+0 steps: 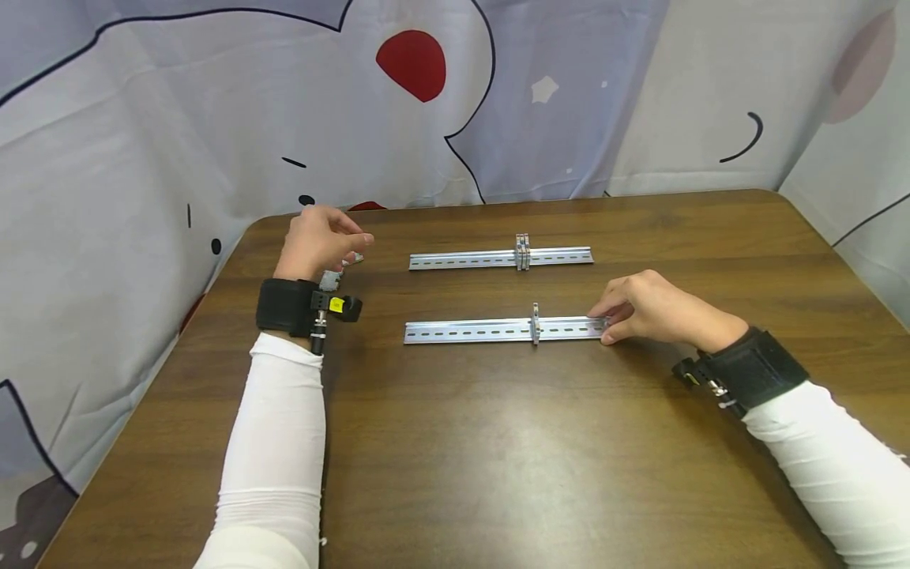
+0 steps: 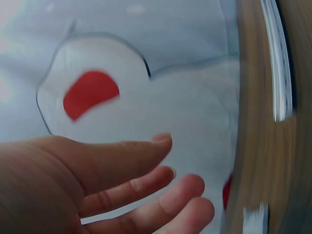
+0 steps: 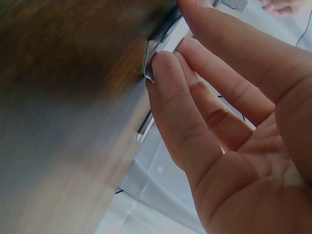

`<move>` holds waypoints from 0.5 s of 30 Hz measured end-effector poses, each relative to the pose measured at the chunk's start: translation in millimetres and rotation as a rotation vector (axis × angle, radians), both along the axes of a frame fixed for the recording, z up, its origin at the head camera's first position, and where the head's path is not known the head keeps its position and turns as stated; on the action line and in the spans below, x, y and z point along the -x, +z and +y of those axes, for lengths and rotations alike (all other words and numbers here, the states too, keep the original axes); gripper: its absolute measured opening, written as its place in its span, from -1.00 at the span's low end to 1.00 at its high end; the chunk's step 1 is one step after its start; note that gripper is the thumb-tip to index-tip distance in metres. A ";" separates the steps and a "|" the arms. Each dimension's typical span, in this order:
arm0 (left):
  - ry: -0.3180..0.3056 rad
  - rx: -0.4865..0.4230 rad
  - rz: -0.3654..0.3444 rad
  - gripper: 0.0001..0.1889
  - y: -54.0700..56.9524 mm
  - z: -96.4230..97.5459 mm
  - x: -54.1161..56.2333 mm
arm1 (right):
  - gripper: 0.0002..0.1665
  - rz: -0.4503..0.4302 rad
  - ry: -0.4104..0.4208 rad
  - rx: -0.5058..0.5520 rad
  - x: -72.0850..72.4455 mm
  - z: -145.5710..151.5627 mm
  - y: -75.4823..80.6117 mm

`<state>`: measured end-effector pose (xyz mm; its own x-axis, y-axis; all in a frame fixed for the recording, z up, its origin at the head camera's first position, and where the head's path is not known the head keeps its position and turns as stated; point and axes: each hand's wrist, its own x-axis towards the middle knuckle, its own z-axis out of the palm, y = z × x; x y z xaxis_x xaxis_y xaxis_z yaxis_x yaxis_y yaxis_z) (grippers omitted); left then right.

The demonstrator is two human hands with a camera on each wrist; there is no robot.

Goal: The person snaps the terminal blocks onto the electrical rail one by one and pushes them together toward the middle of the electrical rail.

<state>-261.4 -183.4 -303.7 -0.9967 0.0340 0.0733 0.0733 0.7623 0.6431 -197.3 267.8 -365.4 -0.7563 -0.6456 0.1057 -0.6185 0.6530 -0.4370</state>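
Observation:
Near the middle of the table lies a slotted silver DIN rail [image 1: 469, 332] with one thin upright grey piece [image 1: 535, 324] across it. My right hand [image 1: 650, 312] grips its right end between thumb and fingers. The right wrist view shows the rail's end [image 3: 152, 61] against the fingertips. My left hand [image 1: 318, 241] hovers at the table's far left, above small grey pieces [image 1: 330, 280] that it partly hides. In the left wrist view the left hand's fingers [image 2: 146, 146] are extended and hold nothing.
A second DIN rail [image 1: 462, 261] lies behind the first, roughly parallel, with several thin grey pieces [image 1: 522, 253] grouped on it. The wooden table [image 1: 498, 442] meets a printed curtain [image 1: 235, 118] at its back and left edges.

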 end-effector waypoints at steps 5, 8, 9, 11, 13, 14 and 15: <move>0.147 0.141 -0.013 -0.70 -8.6 -22.1 0.9 | -0.60 0.017 0.013 -0.009 1.5 -0.3 -1.0; 0.184 0.197 -0.053 -0.66 -17.4 -28.8 5.2 | -0.60 0.033 0.014 -0.012 0.5 0.1 -0.9; 0.189 0.206 -0.068 -0.64 -20.6 -29.9 6.8 | -0.60 0.035 0.012 -0.011 0.0 0.1 -0.8; 0.196 0.225 -0.090 -0.58 -27.2 -32.1 10.1 | -0.60 0.040 0.009 -0.010 -0.5 -0.1 -0.8; 0.205 0.241 -0.114 -0.51 -32.6 -33.2 12.3 | -0.59 0.041 0.011 -0.012 0.0 -0.4 -1.5; 0.208 0.251 -0.124 -0.48 -35.2 -33.8 13.5 | -0.59 0.041 0.012 -0.014 0.3 -0.5 -1.8; 0.209 0.261 -0.135 -0.44 -37.5 -34.1 14.3 | -0.59 0.039 0.012 -0.015 0.8 -0.8 -1.9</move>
<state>-275.7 -217.5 -341.2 -0.9842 -0.1714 -0.0435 -0.1738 0.8918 0.4177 -198.1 267.1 -367.3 -0.7436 -0.6567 0.1258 -0.6432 0.6513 -0.4026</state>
